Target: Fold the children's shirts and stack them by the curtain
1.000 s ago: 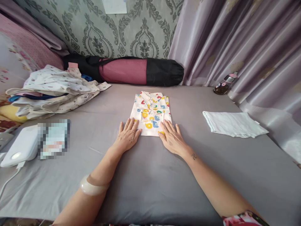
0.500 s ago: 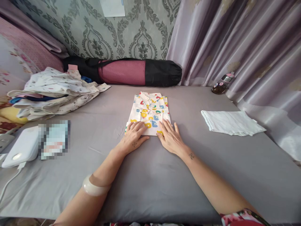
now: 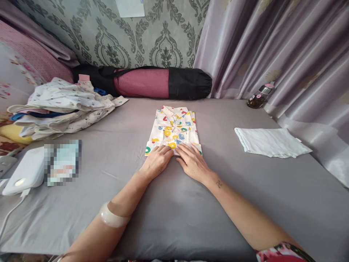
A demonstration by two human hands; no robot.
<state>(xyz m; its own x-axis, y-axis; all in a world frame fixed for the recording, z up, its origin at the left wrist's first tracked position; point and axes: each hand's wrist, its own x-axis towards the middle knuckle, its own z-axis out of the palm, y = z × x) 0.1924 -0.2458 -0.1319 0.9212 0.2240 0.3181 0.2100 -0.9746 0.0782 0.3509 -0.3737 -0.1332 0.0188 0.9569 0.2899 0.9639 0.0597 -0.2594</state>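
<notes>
A collared shirt (image 3: 177, 135), white with colourful printed letters or figures, lies folded into a neat rectangle with its collar away from me. A narrow band along its near edge is turned up and sticks out a little at both sides. My left hand (image 3: 158, 158) is at this near edge, its fingers bent and close together on the turned-up band; its thumb is hidden. Beside it, my right hand (image 3: 194, 162) lies on the right part of the band with its fingers stretched out and thumb apart.
On the grey sheet (image 3: 174, 218), piled clothes (image 3: 65, 105) lie left, near a white charging device (image 3: 25, 169) and a blurred-out item (image 3: 64, 162). A black-and-pink rolled bag (image 3: 141, 83) lines the wall. Folded white cloth (image 3: 271, 142) and a bottle (image 3: 259, 97) are right.
My left hand has moved right along the shirt's near edge, and its fingers have bent. My right hand has slid slightly left. The near edge now shows a turned-up band.
</notes>
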